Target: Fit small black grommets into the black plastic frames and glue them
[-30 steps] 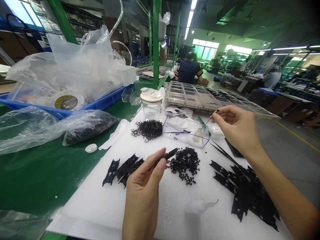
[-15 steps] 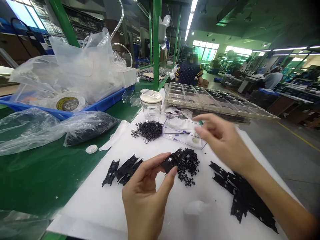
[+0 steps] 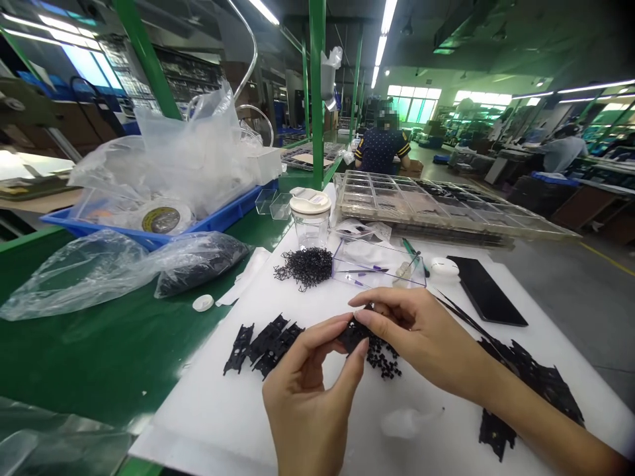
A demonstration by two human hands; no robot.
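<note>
While both hands meet just in front of the clear plastic box [image 3: 380,264], the left hand [image 3: 310,390] pinches a black plastic part [image 3: 353,334] and the right hand [image 3: 421,337] closes fingertips on it; a slip could drop it into the loose black beads [image 3: 381,360] beneath.

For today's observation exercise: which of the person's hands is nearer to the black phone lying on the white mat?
Right. The right hand is just left of the black phone, though not touching it. The left hand sits farther left and closer to the camera, pinching a small black part.
</note>
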